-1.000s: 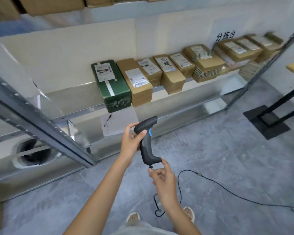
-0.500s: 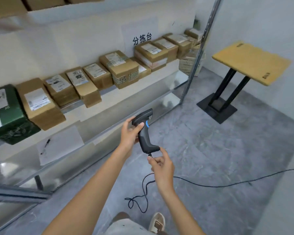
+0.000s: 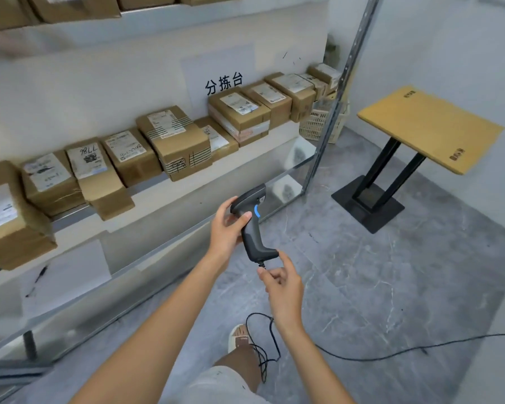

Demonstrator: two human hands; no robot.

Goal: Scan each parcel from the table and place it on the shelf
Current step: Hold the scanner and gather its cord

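Swinging further right than half a second ago, bringing the wooden table nearer. Left hand still gripping the dark grey handheld scanner with curled fingers; right hand pinching its black cable just under the handle. Brown cardboard parcels with white labels sitting in a row on the metal shelf. Reading "分拣台" on the white wall sign.

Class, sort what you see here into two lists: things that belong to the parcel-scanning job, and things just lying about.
Job:
scanner, gripped by the left hand
cable, pinched by the right hand
parcels
shelf
table

Lying about:
basket
paper
pen
wall sign
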